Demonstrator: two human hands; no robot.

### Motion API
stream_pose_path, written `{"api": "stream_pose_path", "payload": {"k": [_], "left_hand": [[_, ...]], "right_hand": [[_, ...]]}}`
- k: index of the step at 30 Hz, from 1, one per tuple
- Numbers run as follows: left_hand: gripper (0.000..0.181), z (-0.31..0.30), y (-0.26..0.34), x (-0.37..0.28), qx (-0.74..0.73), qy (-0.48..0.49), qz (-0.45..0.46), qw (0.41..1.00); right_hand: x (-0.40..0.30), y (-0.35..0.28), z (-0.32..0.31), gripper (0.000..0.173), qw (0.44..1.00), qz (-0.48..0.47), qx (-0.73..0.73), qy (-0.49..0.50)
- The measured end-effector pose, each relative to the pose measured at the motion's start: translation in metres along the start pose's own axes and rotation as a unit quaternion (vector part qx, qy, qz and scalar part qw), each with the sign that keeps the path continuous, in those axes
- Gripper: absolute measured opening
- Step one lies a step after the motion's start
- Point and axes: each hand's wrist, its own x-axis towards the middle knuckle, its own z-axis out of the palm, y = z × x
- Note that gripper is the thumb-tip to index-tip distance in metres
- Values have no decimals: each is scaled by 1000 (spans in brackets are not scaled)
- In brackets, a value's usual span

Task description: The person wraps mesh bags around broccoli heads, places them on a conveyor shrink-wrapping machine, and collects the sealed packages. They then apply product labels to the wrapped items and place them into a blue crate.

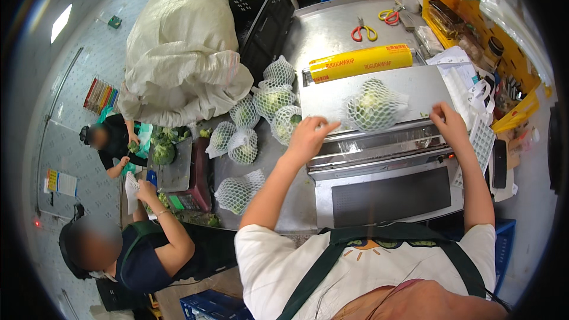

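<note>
A head of broccoli in a white foam net lies on the metal top of a film-wrapping machine, between my two hands. My left hand is just left of it, fingers apart, near the front edge of that top. On the right, my right hand is raised above the machine with fingers bent and nothing seen in it. Behind the netted head sits a yellow roll of cling film. Below it, clear film stretches across the machine's front slot, above a dark flat plate.
Several netted broccoli heads lie left on the steel table, beside a scale. A large white woven sack and black crate stand behind. Scissors lie at the back; a yellow crate is right. Two co-workers are left.
</note>
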Motion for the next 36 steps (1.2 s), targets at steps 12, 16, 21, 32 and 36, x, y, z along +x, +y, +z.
{"api": "stream_pose_path", "payload": {"k": [12, 16, 21, 32, 36], "left_hand": [[15, 10, 54, -57, -161, -57, -165, 971], [18, -33, 69, -44, -492, 238, -171, 820], [26, -10, 13, 85, -404, 356, -79, 839], [94, 63, 26, 46, -182, -31, -103, 977], [79, 44, 35, 42, -273, 60, -90, 956]], "right_hand": [[-40, -2, -15, 3, 949, -16, 279, -149], [-31, -26, -38, 7, 898, -148, 410, -62], [90, -79, 24, 33, 911, -208, 353, 31], [45, -31, 56, 77, 957, -269, 33, -102], [26, -54, 34, 80, 969, -229, 27, -87]]}}
